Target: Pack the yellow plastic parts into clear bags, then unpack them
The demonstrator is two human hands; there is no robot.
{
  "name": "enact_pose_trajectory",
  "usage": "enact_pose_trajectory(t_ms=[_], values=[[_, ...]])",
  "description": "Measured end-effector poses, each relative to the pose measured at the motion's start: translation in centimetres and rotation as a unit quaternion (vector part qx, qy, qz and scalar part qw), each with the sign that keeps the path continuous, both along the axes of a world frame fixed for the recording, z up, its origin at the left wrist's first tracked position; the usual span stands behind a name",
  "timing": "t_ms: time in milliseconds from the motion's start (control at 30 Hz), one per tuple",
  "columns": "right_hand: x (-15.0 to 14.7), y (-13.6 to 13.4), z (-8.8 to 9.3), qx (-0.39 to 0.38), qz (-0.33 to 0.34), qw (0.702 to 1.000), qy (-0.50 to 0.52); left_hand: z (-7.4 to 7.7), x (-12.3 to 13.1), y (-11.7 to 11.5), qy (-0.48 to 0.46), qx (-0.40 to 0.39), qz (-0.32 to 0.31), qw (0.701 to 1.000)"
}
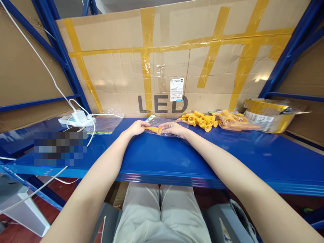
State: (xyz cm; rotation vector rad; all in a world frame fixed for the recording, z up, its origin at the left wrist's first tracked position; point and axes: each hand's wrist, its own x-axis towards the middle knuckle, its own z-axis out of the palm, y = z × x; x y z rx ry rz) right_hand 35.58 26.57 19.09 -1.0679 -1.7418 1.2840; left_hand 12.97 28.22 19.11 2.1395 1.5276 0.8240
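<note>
My left hand [136, 128] is closed round the narrow end of a yellow plastic toy horn [154, 129], whose flared end points right toward my other hand. Just beside it, my right hand [173, 129] grips a clear plastic bag [164, 120], its fingers stretched toward the horn. A small strip of coloured print shows at the bag's upper left. Whether the horn's tip lies inside or against the film, I cannot tell. To the right of my hands lies a loose pile of similar yellow horns [202, 120].
A clear bag of yellow horns [231, 119] and an opened, taped carton [268, 114] stand at the right. Left are a white power strip [78, 118] with cables, a flat clear bag [107, 125] and a blurred patch. Taped cardboard [113, 77] walls the back of the blue table [162, 158].
</note>
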Motion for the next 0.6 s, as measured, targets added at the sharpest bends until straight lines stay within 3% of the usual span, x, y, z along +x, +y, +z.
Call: enact_pose_trajectory(t_ms=[133, 233, 367, 433, 500, 567, 600], values=[[-0.2, 0.4, -0.1, -0.009, -0.007, 1.000, 0.024, 0.4, -0.1, -0.1, 0.044, -0.008, 0.047, 0.998], [-0.2, 1.0, -0.2, 0.015, -0.037, 0.999, 0.029, 0.9, -0.3, -0.3, 0.093, 0.010, 0.120, 0.988], [1.0, 1.7, 0.4, 0.111, -0.145, 0.979, -0.086, 1.2, -1.1, -0.5, 0.146, 0.038, 0.257, 0.955], [2.3, 2.0, 0.8, 0.199, -0.215, 0.931, -0.218, 1.2, -1.5, -0.5, 0.159, 0.043, 0.296, 0.941], [3.6, 2.0, 1.0, 0.275, -0.276, 0.846, -0.364, 1.1, -1.8, -0.4, 0.173, 0.042, 0.307, 0.935], [4.8, 2.0, 1.0, 0.284, -0.305, 0.777, -0.472, 0.9, -1.9, -0.2, 0.187, 0.042, 0.301, 0.934], [5.2, 1.9, 1.0, 0.270, -0.310, 0.756, -0.509, 0.8, -1.9, 0.0, 0.193, 0.045, 0.291, 0.936]])
